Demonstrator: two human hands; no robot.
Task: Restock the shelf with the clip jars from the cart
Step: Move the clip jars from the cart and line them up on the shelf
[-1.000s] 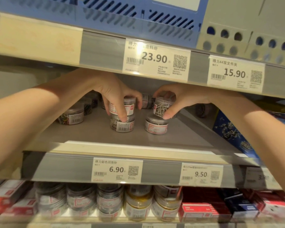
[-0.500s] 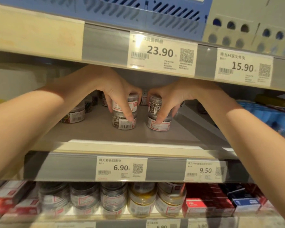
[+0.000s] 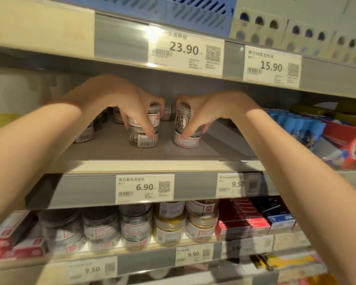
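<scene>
Both my hands reach into the middle shelf [image 3: 115, 153]. My left hand [image 3: 119, 99] grips a clear clip jar [image 3: 153, 118] that sits stacked on another jar [image 3: 143, 138] with a barcode label. My right hand [image 3: 205, 109] grips a second clear jar of silver clips [image 3: 182, 118], resting on top of a red-labelled jar [image 3: 185, 140]. The two stacks stand side by side, a small gap between them. More jars [image 3: 84, 134] stand further back and left, partly hidden by my left arm.
The shelf above hangs low over my hands, with price tags 23.90 [image 3: 185, 50] and 15.90 [image 3: 271, 65]. Blue and red packs [image 3: 302, 128] lie right of the jars. The shelf below holds several stacked jars [image 3: 136, 225] and red boxes [image 3: 240, 219].
My right hand lowered its jar onto the red-labelled jar and moved slightly left. My left hand stayed on its stacked jar. The camera shifted closer and a little right.
</scene>
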